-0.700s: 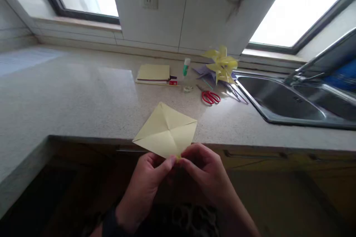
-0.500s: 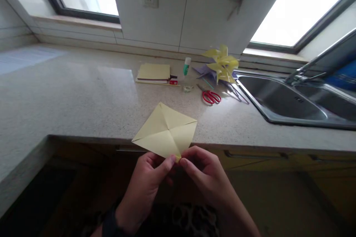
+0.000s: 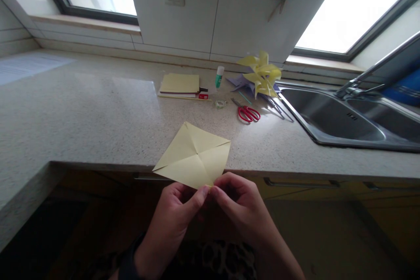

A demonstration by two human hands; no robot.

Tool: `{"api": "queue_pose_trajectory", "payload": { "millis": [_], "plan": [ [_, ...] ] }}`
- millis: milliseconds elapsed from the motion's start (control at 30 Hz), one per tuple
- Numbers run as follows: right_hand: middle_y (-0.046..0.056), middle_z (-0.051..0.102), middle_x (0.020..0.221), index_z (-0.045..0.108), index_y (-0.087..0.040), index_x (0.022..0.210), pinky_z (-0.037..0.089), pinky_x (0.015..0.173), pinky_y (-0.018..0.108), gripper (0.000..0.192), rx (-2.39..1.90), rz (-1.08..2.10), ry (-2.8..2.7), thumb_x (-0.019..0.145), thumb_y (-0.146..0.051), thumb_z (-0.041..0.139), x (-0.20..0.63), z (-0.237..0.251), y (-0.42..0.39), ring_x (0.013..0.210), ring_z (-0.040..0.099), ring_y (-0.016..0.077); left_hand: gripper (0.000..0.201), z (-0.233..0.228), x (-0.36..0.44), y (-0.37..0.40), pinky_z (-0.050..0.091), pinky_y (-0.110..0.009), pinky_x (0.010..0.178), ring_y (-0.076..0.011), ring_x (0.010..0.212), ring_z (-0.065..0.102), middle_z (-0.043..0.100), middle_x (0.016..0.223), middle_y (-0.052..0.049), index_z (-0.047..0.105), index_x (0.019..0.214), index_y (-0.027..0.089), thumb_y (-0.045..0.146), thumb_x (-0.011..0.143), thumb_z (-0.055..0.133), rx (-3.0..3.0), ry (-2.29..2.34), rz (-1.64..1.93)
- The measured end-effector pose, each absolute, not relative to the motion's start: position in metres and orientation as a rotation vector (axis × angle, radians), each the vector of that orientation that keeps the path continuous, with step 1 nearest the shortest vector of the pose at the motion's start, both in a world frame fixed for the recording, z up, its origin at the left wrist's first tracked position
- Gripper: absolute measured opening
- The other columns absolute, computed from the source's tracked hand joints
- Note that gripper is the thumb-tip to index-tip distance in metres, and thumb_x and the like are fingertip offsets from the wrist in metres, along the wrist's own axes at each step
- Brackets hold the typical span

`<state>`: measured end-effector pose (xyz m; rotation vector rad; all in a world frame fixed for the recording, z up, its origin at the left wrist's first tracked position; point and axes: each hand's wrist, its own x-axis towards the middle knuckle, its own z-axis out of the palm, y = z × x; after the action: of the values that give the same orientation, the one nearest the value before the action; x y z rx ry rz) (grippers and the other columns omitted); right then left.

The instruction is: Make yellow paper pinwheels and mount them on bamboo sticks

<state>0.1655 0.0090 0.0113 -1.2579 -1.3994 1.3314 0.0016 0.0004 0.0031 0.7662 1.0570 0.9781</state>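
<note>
A square of pale yellow paper (image 3: pixel 193 155), creased along both diagonals, is held at its near corner, just over the front edge of the counter. My left hand (image 3: pixel 180 210) pinches that corner from the left with thumb and fingers. From the right, my right hand (image 3: pixel 239 201) pinches the same corner, its thumb tip almost against the left one. Short slits or folds show at the other corners. The fingertips hide most of the held corner.
On the counter (image 3: pixel 111 118) lie a yellow paper stack (image 3: pixel 180 83), a glue stick (image 3: pixel 219 77), a tape roll (image 3: pixel 220 103) and red-handled scissors (image 3: pixel 248 113). Yellow and purple pinwheels (image 3: pixel 262 74) rest beside the steel sink (image 3: pixel 328 113). Drawer handles (image 3: pixel 300 183) run below the counter edge.
The thumbs have come closer together over the near corner, and less of its tip shows between them. The paper sits slightly further left in view.
</note>
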Motion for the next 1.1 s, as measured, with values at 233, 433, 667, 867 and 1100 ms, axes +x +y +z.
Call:
{"api": "queue_pose_trajectory", "payload": {
  "millis": [233, 433, 667, 867, 1100],
  "plan": [
    [0.0, 0.066, 0.074, 0.067, -0.019, 0.08, 0.044, 0.061, 0.024, 0.019, -1.272, 1.338, -1.382, 0.088, -0.036, 0.07, 0.164, 0.012, 0.011, 0.068, 0.055, 0.0123, 0.037, 0.004, 0.002, 0.001, 0.05, -0.026, 0.064, -0.0148, 0.069, 0.06, 0.071, 0.081, -0.007, 0.075, 0.088, 0.014, 0.049, 0.08, 0.079, 0.79, 1.074, 0.966],
    [0.0, 0.066, 0.073, 0.067, -0.02, 0.081, 0.044, 0.06, 0.023, 0.015, -1.299, 1.283, -1.469, 0.088, -0.033, 0.068, 0.166, 0.02, 0.013, 0.067, 0.056, 0.0121, 0.037, 0.002, 0.0, 0.003, 0.05, -0.023, 0.06, -0.0144, 0.067, 0.062, 0.071, 0.076, -0.007, 0.074, 0.082, 0.012, 0.049, 0.078, 0.081, 0.781, 1.119, 0.974],
    [0.001, 0.065, 0.067, 0.067, -0.02, 0.084, 0.041, 0.051, 0.027, 0.027, -1.531, 0.593, -1.568, 0.09, -0.046, 0.063, 0.216, 0.054, 0.069, 0.055, 0.054, 0.0133, 0.037, 0.001, -0.001, 0.009, 0.048, -0.019, 0.05, -0.0132, 0.064, 0.062, 0.072, 0.077, -0.007, 0.075, 0.084, 0.012, 0.048, 0.078, 0.081, 0.79, 1.163, 1.031],
    [0.011, 0.073, 0.094, 0.072, -0.021, 0.101, 0.041, 0.063, 0.033, 0.028, -2.11, -0.057, -1.871, 0.089, -0.042, 0.059, 0.253, 0.067, 0.164, 0.078, 0.063, 0.022, 0.035, 0.013, 0.0, 0.014, 0.048, -0.018, 0.048, -0.0126, 0.063, 0.061, 0.072, 0.076, -0.006, 0.075, 0.085, 0.012, 0.045, 0.078, 0.082, 0.75, 1.121, 1.065],
    [0.015, 0.071, 0.086, 0.072, -0.018, 0.089, 0.035, 0.057, 0.034, 0.045, -2.268, -0.021, -2.003, 0.085, -0.061, 0.059, 0.259, 0.066, 0.202, 0.072, 0.062, 0.025, 0.031, 0.026, -0.002, 0.021, 0.047, -0.016, 0.047, -0.0115, 0.062, 0.061, 0.072, 0.075, -0.006, 0.075, 0.083, 0.013, 0.043, 0.078, 0.082, 0.762, 1.09, 1.061]
  ]
}}
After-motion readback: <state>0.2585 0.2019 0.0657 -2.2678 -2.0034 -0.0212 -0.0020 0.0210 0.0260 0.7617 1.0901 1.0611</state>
